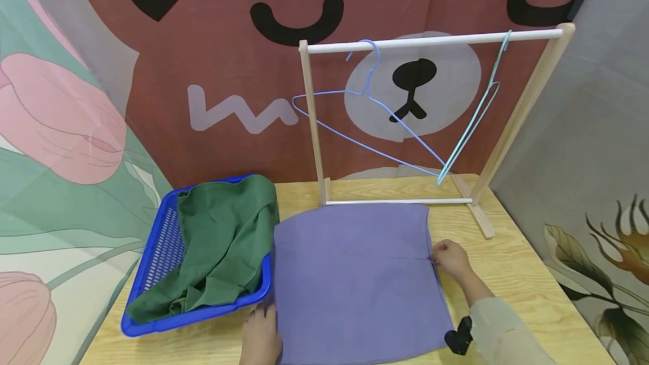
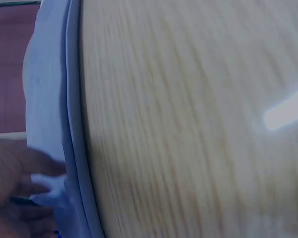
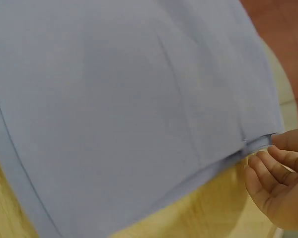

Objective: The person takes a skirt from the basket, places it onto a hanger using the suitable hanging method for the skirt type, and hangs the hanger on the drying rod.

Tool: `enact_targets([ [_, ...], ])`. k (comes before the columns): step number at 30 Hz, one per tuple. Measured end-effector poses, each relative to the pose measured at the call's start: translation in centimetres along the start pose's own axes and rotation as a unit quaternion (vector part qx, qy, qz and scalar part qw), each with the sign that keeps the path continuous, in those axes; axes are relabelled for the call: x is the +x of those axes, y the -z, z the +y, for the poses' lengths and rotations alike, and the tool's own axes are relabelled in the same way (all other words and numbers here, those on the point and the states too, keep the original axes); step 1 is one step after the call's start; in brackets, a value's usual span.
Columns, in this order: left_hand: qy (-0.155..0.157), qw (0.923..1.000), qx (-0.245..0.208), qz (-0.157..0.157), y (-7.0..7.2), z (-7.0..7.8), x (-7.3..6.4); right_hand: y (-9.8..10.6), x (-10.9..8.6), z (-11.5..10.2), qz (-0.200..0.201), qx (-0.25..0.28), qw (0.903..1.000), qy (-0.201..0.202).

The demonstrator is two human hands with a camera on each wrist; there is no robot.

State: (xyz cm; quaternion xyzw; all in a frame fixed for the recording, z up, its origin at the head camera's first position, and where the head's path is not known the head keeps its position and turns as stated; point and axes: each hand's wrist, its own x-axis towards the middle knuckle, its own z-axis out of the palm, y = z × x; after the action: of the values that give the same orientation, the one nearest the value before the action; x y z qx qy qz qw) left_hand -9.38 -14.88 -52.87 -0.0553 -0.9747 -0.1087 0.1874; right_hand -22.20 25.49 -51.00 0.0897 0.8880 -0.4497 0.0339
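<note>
A purple cloth (image 1: pixel 355 280) lies spread flat on the wooden table, its edges showing more than one layer. At its right edge my right hand (image 1: pixel 451 261) pinches the fabric, and a faint crease runs inward from there. In the right wrist view, the thumb and fingers of the right hand (image 3: pixel 283 173) meet at the cloth's edge (image 3: pixel 213 171). Beside the lower left edge is my left hand (image 1: pixel 261 335). The left wrist view shows the left hand (image 2: pixel 20 188) with a bunched bit of the purple cloth (image 2: pixel 77 124) between its fingers.
A blue basket (image 1: pixel 152 325) holding a crumpled green cloth (image 1: pixel 228 235) stands on the left. Behind, a wooden rack (image 1: pixel 314 123) carries a purple hanger (image 1: pixel 375 97) and a light-blue hanger (image 1: pixel 474 120). A black heart-shaped piece (image 1: pixel 459 335) is near the right sleeve.
</note>
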Motion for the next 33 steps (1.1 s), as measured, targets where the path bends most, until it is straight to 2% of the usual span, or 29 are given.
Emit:
enact_targets([
  [2,-0.014,0.9996,0.008,-0.024,0.0,0.4,-0.1,0.5,-0.2,-0.4,-0.003,0.006,1.0000,0.001],
  [6,-0.031,0.9957,-0.011,-0.087,-0.2,1.1,-0.1,1.7,-0.3,-1.5,-0.008,0.036,0.9991,0.022],
  [9,-0.043,0.9881,-0.041,-0.142,-0.5,1.6,0.1,3.0,-0.3,-2.6,0.002,0.045,0.9980,0.045],
  [12,-0.053,0.9792,-0.073,-0.182,-0.8,2.1,0.2,4.4,-0.4,-3.6,0.020,0.049,0.9964,0.067],
  [15,-0.062,0.9735,-0.088,-0.202,-1.1,2.7,0.3,5.7,-0.5,-4.8,0.042,0.053,0.9939,0.087],
  [21,-0.089,0.9666,-0.096,-0.220,-1.3,4.1,0.6,7.5,-0.8,-7.6,0.072,0.066,0.9897,0.105],
  [27,-0.113,0.9549,-0.104,-0.254,-1.4,5.8,1.0,8.9,-0.9,-10.9,0.103,0.116,0.9785,0.135],
  [33,-0.127,0.9474,-0.105,-0.274,-1.7,7.2,1.3,9.9,-0.8,-13.6,0.127,0.104,0.9760,0.143],
])
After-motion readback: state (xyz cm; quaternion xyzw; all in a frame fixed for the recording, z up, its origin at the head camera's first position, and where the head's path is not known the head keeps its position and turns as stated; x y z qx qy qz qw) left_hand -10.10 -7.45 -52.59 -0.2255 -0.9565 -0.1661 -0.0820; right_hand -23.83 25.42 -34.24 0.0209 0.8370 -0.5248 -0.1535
